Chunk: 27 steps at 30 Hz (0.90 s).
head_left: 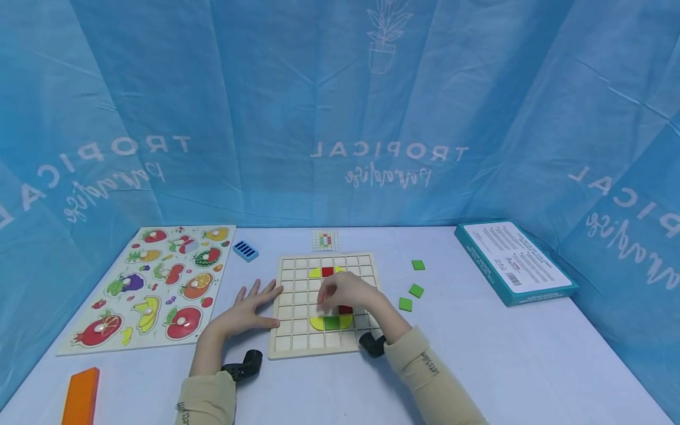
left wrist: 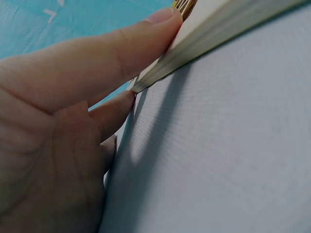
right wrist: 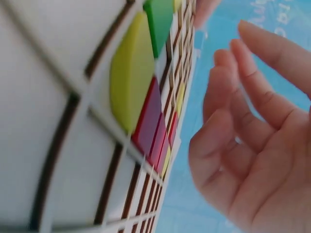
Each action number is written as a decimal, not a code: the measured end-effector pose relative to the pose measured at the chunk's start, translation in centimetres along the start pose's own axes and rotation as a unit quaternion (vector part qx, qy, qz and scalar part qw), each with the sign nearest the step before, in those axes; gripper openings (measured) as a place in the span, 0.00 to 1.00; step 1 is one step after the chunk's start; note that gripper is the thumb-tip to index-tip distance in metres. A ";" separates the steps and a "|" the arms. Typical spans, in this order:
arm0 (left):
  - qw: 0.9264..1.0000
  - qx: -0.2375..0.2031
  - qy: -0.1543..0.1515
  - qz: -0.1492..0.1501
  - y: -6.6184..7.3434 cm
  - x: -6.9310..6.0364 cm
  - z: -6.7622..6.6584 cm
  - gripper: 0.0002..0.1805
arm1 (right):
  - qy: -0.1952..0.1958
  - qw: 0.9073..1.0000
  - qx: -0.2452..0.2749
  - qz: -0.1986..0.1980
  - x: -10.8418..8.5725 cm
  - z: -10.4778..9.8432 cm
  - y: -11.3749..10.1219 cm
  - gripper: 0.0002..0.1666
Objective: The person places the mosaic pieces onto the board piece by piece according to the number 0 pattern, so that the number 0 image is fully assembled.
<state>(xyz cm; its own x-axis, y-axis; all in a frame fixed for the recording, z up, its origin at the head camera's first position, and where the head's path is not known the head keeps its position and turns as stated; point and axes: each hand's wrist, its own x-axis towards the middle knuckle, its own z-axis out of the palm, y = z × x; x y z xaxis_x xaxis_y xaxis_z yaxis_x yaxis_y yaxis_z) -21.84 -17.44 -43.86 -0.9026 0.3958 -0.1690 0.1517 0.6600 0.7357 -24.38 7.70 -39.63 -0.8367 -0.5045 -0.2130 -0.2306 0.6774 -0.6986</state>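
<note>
A pale wooden grid board holds red, yellow and green pieces. My left hand has its fingers spread, with fingertips touching the board's left edge; the left wrist view shows its thumb on the rim. Over the middle of the board is my right hand, its fingers loosely bent and nothing visible between them. In the right wrist view that hand is clear of a yellow piece, a green piece and red pieces.
Three loose green squares lie right of the board. Behind it is a small pattern card. A fruit puzzle, a blue slotted block and an orange block are at left; a teal box is at right.
</note>
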 end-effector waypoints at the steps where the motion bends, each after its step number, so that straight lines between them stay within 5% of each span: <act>1: 1.000 0.000 0.000 0.000 0.0 0.0 0.0 0.47 | 0.002 1.000 0.012 -0.009 -0.1 -0.3 0.2 0.02; 8: 1.000 -0.006 0.002 -0.001 -0.2 0.1 0.0 0.48 | 0.034 0.994 0.099 -0.032 -1.1 -2.1 2.0 0.08; 15: 0.999 -0.028 0.006 0.033 -0.6 -0.2 0.0 0.49 | 0.062 0.990 0.126 -0.030 -1.8 -3.2 3.6 0.10; 27: 1.000 -0.004 0.004 0.003 -0.2 0.1 0.0 0.47 | 0.108 0.983 0.151 -0.007 -3.7 -5.1 4.2 0.13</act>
<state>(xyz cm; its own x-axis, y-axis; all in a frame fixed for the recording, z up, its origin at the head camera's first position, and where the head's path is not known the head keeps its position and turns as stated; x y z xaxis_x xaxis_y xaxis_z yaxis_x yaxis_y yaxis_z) -21.93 -17.58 -44.01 -0.9050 0.3944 -0.1594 0.1535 0.6521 0.7425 -24.82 15.12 -38.29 -0.9279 -0.3651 -0.0754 -0.1115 0.4649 -0.8783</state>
